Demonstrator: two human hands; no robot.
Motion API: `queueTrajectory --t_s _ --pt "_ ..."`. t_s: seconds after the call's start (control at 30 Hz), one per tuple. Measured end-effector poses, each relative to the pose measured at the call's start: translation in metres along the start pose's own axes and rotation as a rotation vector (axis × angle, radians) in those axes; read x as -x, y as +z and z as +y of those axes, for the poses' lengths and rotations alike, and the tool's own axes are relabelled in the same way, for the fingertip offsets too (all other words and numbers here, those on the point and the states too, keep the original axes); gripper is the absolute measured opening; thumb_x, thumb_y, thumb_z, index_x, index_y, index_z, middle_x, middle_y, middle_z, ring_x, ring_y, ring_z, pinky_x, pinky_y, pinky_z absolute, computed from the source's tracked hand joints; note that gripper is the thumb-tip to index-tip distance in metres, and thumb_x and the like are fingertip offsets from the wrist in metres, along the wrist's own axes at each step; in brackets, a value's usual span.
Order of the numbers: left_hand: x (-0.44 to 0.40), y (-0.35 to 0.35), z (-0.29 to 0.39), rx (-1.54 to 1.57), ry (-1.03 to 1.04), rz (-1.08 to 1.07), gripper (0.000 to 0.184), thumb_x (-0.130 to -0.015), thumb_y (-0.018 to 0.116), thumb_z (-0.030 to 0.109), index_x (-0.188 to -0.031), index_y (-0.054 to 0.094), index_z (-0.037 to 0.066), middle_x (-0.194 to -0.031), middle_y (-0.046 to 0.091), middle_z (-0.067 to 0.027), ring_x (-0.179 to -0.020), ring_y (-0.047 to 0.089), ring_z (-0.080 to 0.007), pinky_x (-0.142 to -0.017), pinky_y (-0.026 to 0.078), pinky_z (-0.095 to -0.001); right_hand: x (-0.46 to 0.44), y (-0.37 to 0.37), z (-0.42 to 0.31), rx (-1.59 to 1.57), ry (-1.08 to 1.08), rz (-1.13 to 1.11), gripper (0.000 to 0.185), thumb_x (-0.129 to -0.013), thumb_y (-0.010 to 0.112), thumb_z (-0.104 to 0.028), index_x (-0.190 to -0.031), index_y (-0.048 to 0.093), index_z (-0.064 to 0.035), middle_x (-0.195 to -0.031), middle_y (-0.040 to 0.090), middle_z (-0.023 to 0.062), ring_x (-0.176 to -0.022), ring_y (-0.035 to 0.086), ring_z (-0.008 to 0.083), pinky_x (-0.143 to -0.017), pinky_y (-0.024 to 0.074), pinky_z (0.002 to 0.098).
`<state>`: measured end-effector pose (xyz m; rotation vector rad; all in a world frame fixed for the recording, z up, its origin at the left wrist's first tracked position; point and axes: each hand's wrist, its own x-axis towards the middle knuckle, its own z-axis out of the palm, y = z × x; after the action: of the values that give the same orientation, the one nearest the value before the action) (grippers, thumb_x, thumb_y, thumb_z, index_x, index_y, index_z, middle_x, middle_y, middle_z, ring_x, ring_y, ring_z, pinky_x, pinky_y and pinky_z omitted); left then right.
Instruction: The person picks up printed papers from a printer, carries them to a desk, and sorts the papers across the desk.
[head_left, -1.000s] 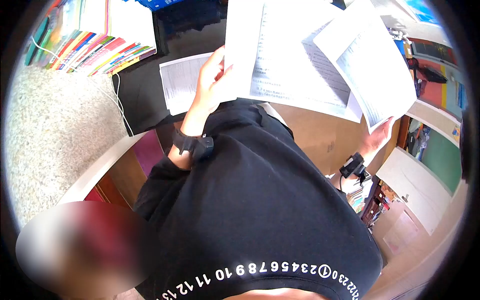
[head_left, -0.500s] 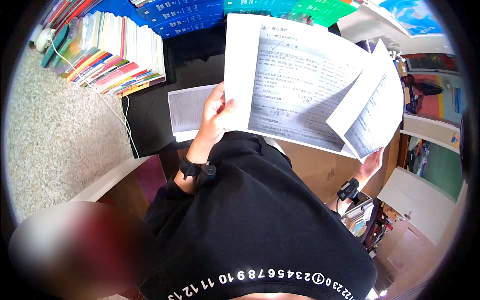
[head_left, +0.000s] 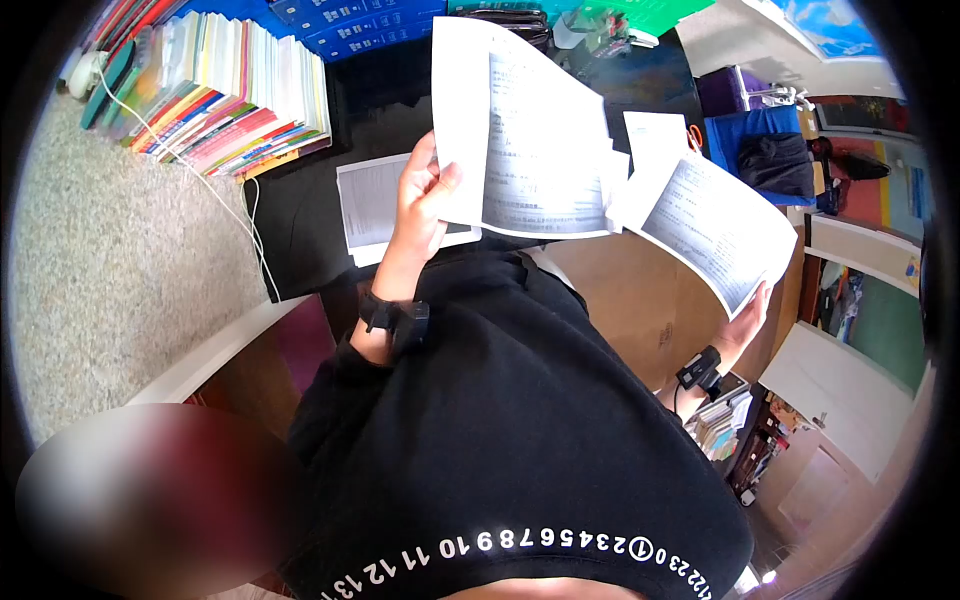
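Note:
Between the thumb and fingers of my left hand (head_left: 425,205) is the left edge of a printed paper (head_left: 545,150), raised above the black desk. My right hand (head_left: 746,318) grips the lower right corner of another printed sheet (head_left: 710,220), which is bent and slants to the right. The inner edges of these papers come close together or overlap in the middle. Beside my left hand, a small stack of printed pages (head_left: 375,205) lies on the desk. Each wrist wears a black device.
Rows of books (head_left: 240,95) stand at the left edge of the black desk (head_left: 295,235). Blue file boxes (head_left: 350,25) and a green one (head_left: 660,12) line the back. Orange-handled scissors (head_left: 695,140) and a dark cloth (head_left: 775,165) are at the right. A blurred patch covers the lower left.
The papers have come apart: the right sheet has swung away from the left one, uncovering desk between them. Both hands still hold paper.

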<state>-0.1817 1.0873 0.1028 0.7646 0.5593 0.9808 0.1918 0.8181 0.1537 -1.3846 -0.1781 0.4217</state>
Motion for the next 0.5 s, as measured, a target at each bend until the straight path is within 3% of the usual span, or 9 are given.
queueTrajectory --t_s 0.13,0.23,0.33,0.43,0.5 --pt "0.003 -0.003 -0.001 0.010 0.002 0.028 0.041 -0.088 0.051 0.006 -0.127 0.039 0.005 -0.113 0.057 -0.0110 -0.101 0.056 -0.0162 -0.086 0.045 -0.0279 -0.003 -0.002 0.000 -0.071 -0.013 -0.079 0.040 -0.086 0.052 -0.021 -0.121 0.046 -0.0032 -0.117 0.053 0.0101 -0.108 0.050 0.0212 -0.091 0.0383 0.0359" --pt "0.001 -0.001 -0.004 0.028 0.013 0.080 0.041 -0.085 0.053 0.004 -0.125 0.042 0.005 -0.108 0.059 -0.0084 -0.095 0.059 -0.0143 -0.082 0.047 -0.0261 -0.002 0.000 -0.001 0.055 -0.024 -0.003 0.043 -0.083 0.054 -0.022 -0.121 0.046 -0.0037 -0.120 0.050 0.0110 -0.110 0.048 0.0229 -0.092 0.0377 0.0379" --pt "-0.002 -0.009 -0.018 -0.056 0.015 0.114 0.042 -0.084 0.050 0.002 -0.125 0.041 0.004 -0.109 0.056 -0.0069 -0.098 0.056 -0.0131 -0.084 0.046 -0.0260 0.012 0.018 0.007 0.401 -0.184 -0.015 0.051 -0.082 0.053 -0.030 -0.125 0.042 -0.0037 -0.125 0.045 0.0118 -0.115 0.042 0.0246 -0.097 0.0316 0.0385" --pt "0.000 -0.010 -0.038 -0.334 -0.070 0.179 0.049 -0.083 0.049 0.001 -0.130 0.037 0.006 -0.114 0.054 -0.0087 -0.099 0.054 -0.0136 -0.083 0.044 -0.0249 0.046 0.088 -0.004 0.182 0.096 -0.163 0.052 -0.083 0.052 -0.031 -0.126 0.041 -0.0033 -0.126 0.043 0.0111 -0.116 0.041 0.0241 -0.098 0.0294 0.0377" --pt "0.000 -0.016 -0.061 -0.582 0.239 0.201 0.057 -0.080 0.049 -0.001 -0.134 0.032 0.008 -0.117 0.052 -0.0114 -0.096 0.055 -0.0154 -0.078 0.044 -0.0232 0.042 0.099 0.010 0.224 0.136 -0.338 0.054 -0.085 0.051 -0.031 -0.129 0.040 -0.0022 -0.128 0.042 0.0122 -0.118 0.039 0.0238 -0.100 0.0271 0.0374"
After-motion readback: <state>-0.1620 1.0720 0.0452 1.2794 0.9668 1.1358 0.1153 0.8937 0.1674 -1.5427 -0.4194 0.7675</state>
